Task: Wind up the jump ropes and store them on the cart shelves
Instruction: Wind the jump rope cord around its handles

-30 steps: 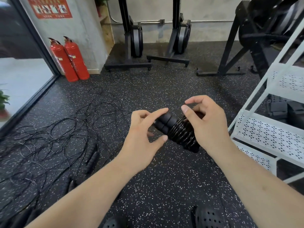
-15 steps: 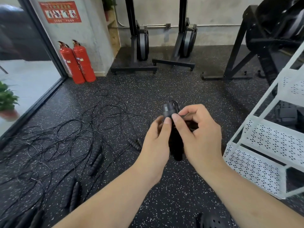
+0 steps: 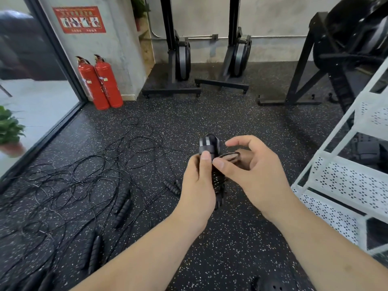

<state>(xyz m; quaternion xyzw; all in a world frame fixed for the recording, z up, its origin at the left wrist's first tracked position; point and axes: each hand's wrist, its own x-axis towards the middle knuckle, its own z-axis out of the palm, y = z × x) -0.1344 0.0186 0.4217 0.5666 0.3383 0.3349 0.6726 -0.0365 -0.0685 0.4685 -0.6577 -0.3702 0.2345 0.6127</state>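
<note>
Left thumb lies flat against the paired handles of the wound jump rope. The rest of the left hand is wrapped round the bundle from the left, so it grips it. The handles stand roughly upright, tops away from the camera, with black cord coiled tightly round them below the thumb.

Right hand: the thumb tip touches the bundle just beside the left thumb. The fingers are curled, index arched above. One loop of cord runs off the bundle and across these fingers, so this hand holds the loop. Exactly which fingers catch it cannot be told.

The bundle is held in the air in front of the body, above the speckled black rubber floor. It is left of the white perforated cart and not touching it.

Loose jump ropes are spread in tangled loops over the floor to the left. Pairs of black handles lie among them, one pair near the left forearm and another just left of the left hand.

Further out:
- Two red fire extinguishers stand at the wall corner.
- Two rowing machines are stored on end behind.
- A potted plant is at the far left edge.
- A black perforated shoe is at the bottom edge.
</note>
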